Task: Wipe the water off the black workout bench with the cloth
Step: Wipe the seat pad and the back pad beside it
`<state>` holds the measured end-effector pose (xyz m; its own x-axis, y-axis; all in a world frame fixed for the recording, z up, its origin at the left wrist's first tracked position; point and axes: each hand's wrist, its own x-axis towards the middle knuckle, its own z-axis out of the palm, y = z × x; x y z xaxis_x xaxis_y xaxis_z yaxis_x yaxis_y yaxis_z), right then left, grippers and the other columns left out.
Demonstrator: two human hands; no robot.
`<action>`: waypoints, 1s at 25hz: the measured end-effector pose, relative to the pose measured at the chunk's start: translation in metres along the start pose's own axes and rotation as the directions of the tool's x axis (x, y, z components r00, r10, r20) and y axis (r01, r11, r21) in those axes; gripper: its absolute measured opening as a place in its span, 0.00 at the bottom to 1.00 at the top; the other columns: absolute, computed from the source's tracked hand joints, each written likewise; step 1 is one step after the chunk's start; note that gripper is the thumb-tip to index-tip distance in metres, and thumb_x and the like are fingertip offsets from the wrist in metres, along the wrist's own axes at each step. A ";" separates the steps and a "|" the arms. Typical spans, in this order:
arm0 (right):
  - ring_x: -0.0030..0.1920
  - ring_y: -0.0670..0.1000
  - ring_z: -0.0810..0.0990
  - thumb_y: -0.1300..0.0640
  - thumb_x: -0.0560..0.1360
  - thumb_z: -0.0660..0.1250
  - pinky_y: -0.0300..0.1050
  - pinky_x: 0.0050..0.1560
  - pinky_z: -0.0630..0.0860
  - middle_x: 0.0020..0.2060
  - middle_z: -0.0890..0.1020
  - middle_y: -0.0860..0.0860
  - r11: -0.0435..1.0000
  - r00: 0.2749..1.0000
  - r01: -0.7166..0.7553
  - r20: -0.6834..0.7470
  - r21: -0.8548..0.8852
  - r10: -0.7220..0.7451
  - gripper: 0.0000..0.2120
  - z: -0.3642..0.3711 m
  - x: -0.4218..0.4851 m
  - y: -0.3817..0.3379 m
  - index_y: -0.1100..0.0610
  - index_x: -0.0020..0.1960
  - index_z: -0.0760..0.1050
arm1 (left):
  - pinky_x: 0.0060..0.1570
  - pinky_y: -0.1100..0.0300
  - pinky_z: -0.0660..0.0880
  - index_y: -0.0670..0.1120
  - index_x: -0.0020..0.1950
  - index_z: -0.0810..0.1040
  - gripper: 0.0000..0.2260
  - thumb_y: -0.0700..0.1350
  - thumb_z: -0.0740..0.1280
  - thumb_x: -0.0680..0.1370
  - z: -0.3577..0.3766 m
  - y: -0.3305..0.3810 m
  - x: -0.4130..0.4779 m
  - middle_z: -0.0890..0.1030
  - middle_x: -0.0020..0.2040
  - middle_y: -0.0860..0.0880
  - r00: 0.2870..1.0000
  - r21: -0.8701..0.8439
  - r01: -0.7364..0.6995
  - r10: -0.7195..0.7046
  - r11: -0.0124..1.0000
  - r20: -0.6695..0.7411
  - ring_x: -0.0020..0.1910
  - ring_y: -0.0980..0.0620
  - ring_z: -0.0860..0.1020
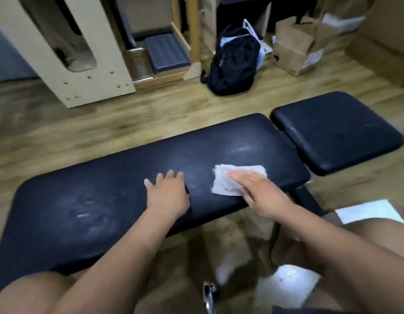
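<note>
1. The right hand (262, 196) presses flat, fingers together, on the white cloth (232, 180), hiding its near edge.
2. The left hand (168, 196) rests spread on the black bench (105, 196) beside it.
3. Blur smears faint wet streaks (87, 214) left of the left fingers.

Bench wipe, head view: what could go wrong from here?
1. The cloth sits under the flat right hand near the long pad's near edge; a stroke might drag it off.
2. Pale streaks at the pad's left end lie far from the cloth and could get missed.
</note>
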<state>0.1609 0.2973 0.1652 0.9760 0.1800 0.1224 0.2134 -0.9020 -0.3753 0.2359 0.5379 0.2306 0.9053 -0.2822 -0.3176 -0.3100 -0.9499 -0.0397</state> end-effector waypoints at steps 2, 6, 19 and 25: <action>0.64 0.53 0.75 0.53 0.77 0.61 0.52 0.65 0.70 0.64 0.78 0.48 0.994 0.992 -0.094 -0.094 -0.060 0.088 0.16 -0.016 -0.003 0.042 0.48 0.64 0.77 | 0.72 0.40 0.58 0.49 0.69 0.65 0.20 0.53 0.62 0.79 -0.012 0.068 0.013 0.68 0.71 0.49 0.977 -0.057 -0.196 0.190 0.979 -0.099 0.71 0.44 0.65; 0.55 0.58 0.78 0.57 0.74 0.63 0.51 0.57 0.75 0.56 0.81 0.52 0.927 0.909 -0.375 -0.202 -0.012 0.365 0.13 -0.057 -0.013 0.141 0.51 0.56 0.82 | 0.74 0.39 0.55 0.51 0.76 0.58 0.27 0.56 0.61 0.80 -0.016 0.177 0.037 0.61 0.77 0.49 0.927 -0.037 -0.370 0.367 0.928 -0.072 0.77 0.43 0.58; 0.57 0.67 0.73 0.60 0.77 0.58 0.49 0.60 0.68 0.57 0.76 0.62 0.529 0.498 -0.849 -0.332 0.003 0.801 0.14 -0.146 -0.063 0.324 0.59 0.58 0.79 | 0.65 0.25 0.61 0.64 0.78 0.42 0.49 0.58 0.75 0.71 -0.019 0.240 0.091 0.36 0.80 0.56 0.937 -0.089 -0.190 0.208 0.978 0.280 0.76 0.33 0.36; 0.48 0.61 0.74 0.60 0.71 0.62 0.52 0.48 0.74 0.49 0.79 0.58 0.795 0.770 -0.606 -0.265 -0.019 0.581 0.12 -0.092 -0.038 0.202 0.57 0.49 0.82 | 0.62 0.22 0.60 0.62 0.79 0.45 0.50 0.54 0.77 0.69 -0.025 0.243 0.095 0.38 0.80 0.55 0.926 -0.107 -0.174 0.200 0.979 0.320 0.76 0.30 0.38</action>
<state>0.1633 0.0724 0.1699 0.8639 -0.4893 0.1198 -0.4229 -0.8336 -0.3554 0.2539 0.2767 0.2148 0.6833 -0.4084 -0.6052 -0.4302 -0.8950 0.1182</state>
